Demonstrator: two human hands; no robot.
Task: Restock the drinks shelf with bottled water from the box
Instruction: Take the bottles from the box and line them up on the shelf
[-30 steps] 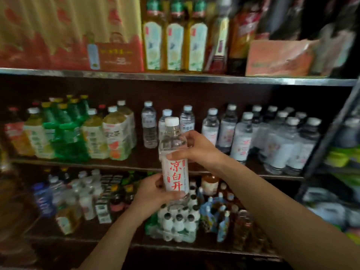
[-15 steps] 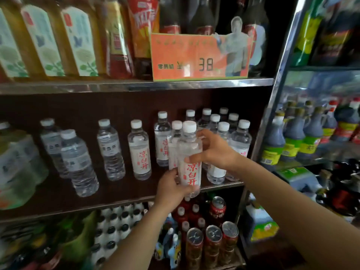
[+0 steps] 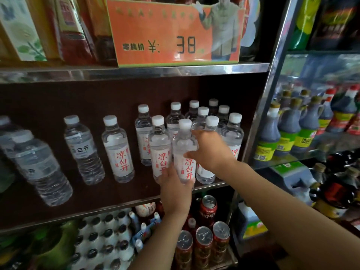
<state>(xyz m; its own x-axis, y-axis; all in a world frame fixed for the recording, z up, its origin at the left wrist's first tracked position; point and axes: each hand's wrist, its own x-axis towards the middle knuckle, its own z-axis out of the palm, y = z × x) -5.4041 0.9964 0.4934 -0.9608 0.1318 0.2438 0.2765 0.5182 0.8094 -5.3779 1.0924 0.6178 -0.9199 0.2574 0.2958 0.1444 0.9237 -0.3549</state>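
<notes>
Held water bottle (image 3: 184, 151): upright, white cap up, red characters on white label, at front edge of drinks shelf (image 3: 116, 203), base just above shelf board; contact with board cannot be told. Left hand (image 3: 175, 189): below and in front of held water bottle, fingers curled round its lower end, thumb on the label side toward camera. Right hand (image 3: 211, 151): to right of held water bottle, thumb (image 3: 191, 153) pressed across mid-label, index finger (image 3: 196, 132) bent round the shoulder just below the neck; remaining fingers hidden behind the body. Bottle body thus between thumb in front and fingers behind, gripped at two heights. Same-label bottle (image 3: 160, 147): directly left of held water bottle, touching or nearly so. Cluster of capped bottles (image 3: 214, 121): behind and right of held water bottle, partly covered by right hand. Single bottles (image 3: 117, 151): further left of held water bottle, spaced apart along shelf. Orange price card (image 3: 175, 34): above held water bottle, on next shelf up. Red cans (image 3: 203, 242): below held water bottle, on lower shelf. Dark sauce bottles (image 3: 288, 131): well right of held water bottle, past metal upright (image 3: 266, 98).
</notes>
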